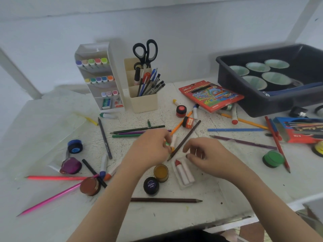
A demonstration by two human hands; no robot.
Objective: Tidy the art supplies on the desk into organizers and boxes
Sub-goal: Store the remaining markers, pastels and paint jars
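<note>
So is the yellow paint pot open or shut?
Open. The yellow paint pot has no lid on, and the paint inside shows. The dark-lidded pot beside it is capped.

The marker rack (100,79) stands at the back of the worktop (218,198), the pen holder (143,100) just right of it with scissors (146,53) in it. Far right sits the bin (279,105), cups (257,66) inside.

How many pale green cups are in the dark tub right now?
5 cups in the tub: three in a back row, two in front. The near wall may hide more.
</note>
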